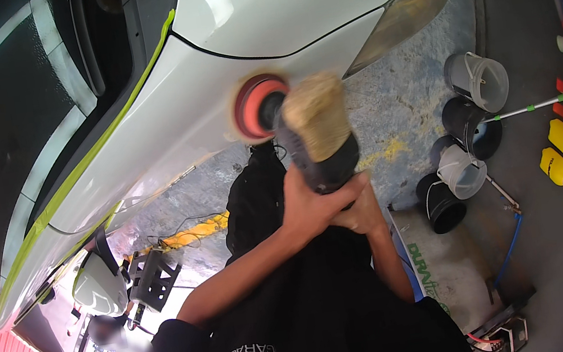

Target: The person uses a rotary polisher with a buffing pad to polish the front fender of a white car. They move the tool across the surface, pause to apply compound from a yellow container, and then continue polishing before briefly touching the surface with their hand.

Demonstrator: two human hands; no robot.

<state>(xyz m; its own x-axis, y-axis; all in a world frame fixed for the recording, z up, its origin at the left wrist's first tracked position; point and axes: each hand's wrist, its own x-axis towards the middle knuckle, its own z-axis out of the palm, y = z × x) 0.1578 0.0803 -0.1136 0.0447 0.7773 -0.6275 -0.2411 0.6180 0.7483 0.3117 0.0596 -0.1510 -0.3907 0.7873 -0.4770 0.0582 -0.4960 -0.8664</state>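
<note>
A polisher (319,118) with a tan, stained upper body and black rear end is gripped in both my hands. My left hand (311,204) wraps round its lower end from the left. My right hand (361,213) closes round the same end from the right, its fingers partly hidden. At the polisher's head, a round orange-red pad (258,109) meets the side panel of a white car (175,97). The pad's edge is smeared by motion, and whether it presses flat cannot be told. Yellow-green masking tape (85,151) lines the panel's edge beside the windscreen.
The car's headlight (409,7) lies right of the pad. Several buckets (485,80) stand on the floor at right, near a pole with green fittings (530,107). Yellow items (562,138) hang farther right. The car's side mirror (99,285) juts out at lower left.
</note>
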